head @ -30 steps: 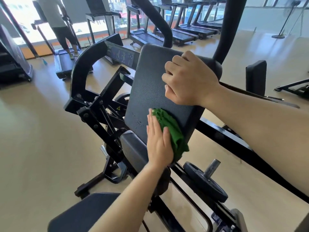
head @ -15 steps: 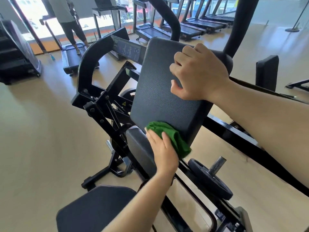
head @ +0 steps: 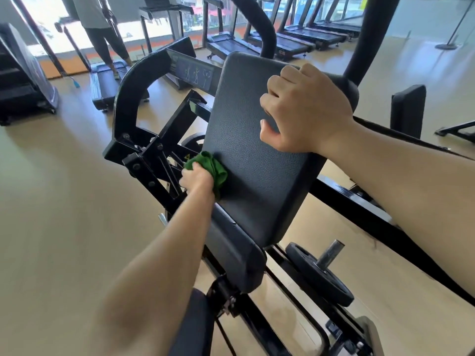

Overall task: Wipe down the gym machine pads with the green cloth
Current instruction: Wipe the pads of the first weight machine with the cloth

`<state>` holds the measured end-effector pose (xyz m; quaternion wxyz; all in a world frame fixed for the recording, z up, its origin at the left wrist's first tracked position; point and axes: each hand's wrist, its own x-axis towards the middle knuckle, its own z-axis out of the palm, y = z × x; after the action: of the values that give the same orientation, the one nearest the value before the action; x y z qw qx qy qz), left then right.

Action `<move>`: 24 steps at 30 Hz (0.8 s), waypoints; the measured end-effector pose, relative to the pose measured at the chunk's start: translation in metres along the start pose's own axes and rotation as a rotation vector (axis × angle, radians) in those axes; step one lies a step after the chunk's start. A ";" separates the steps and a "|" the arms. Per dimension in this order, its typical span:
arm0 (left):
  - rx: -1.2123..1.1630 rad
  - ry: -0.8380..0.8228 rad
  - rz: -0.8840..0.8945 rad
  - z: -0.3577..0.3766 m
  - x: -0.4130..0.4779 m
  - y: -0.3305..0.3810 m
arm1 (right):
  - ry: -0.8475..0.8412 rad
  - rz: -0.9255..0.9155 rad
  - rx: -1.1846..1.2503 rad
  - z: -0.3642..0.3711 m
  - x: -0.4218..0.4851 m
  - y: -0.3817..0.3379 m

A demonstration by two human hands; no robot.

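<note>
nearest, the seat (head: 195,327) and the lower pad (head: 232,250) under the left forearm carry no cloth, and i judge both are still to be wiped. just above them, the left hand (head: 196,179) now sits at the left edge of the back pad (head: 257,163), about halfway up. its fingers are curled round the bunched green cloth (head: 214,168), gripping it and pressing it against the pad's side. a second ago that hand lay flat, with the cloth spread low on the right of the pad face. half a second ago it was down at the bottom edge. so the stroke has run across the foot of the pad and up round its left edge, and the open-palm press has become a closed grip. i take that to mean the face is largely covered and the border is now being worked. the right hand (head: 305,111) has stayed where it was at the top right corner, fingers (head: 289,73) hooked over the upper edge and thumb on the face, steadying the pad. the patch under it remains unwiped. beyond, a plate (head: 318,278) hangs on its peg to the right, another small pad (head: 407,111) stands further off, and a person (head: 102,29) stands on a treadmill (head: 102,83) by the windows.
</note>
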<state>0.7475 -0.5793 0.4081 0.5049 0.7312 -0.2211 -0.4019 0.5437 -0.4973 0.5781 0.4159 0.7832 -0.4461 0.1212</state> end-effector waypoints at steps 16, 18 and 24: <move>-0.109 -0.095 -0.144 -0.010 -0.027 -0.046 | -0.030 0.042 0.008 -0.003 0.001 -0.002; -0.149 -0.104 -0.208 -0.017 -0.059 -0.050 | -0.045 0.039 0.012 -0.004 0.001 -0.002; -0.244 -0.197 -0.426 -0.031 -0.134 -0.082 | -0.055 0.048 0.035 -0.007 -0.001 -0.003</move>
<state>0.6878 -0.4321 0.3870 0.4693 0.6522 -0.0601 -0.5922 0.5469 -0.4908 0.5805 0.3865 0.7825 -0.4739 0.1174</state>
